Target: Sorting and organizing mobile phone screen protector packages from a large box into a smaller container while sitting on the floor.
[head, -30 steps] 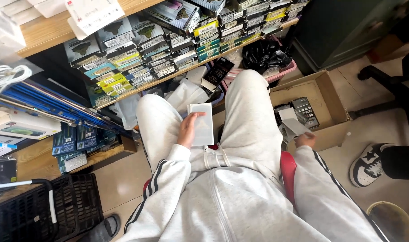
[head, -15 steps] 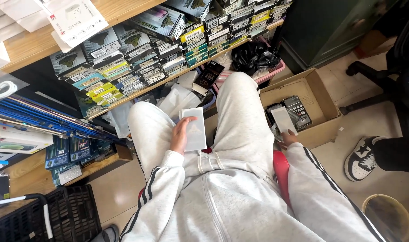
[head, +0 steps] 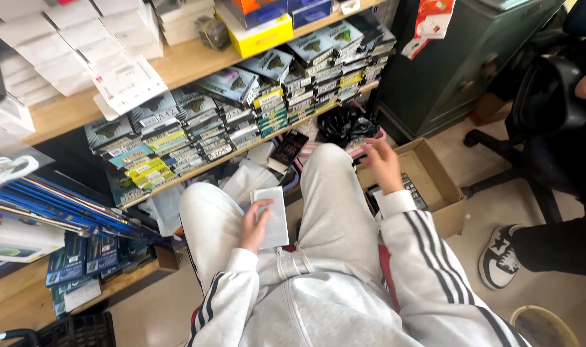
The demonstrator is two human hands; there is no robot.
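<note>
Left hand (head: 253, 226) fingers grip flat white rectangular packet (head: 271, 217) on lap, center. Right hand (head: 383, 164) empty, fingers loosely spread, above open brown cardboard box (head: 448, 193) at 3 o'clock. Risk: the loosely pinched packet may slide off the thigh.

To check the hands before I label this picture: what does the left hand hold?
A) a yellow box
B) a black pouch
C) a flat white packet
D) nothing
C: the left hand grips a flat white packet over the lap, while the right hand is raised, empty, above the cardboard box.
</note>
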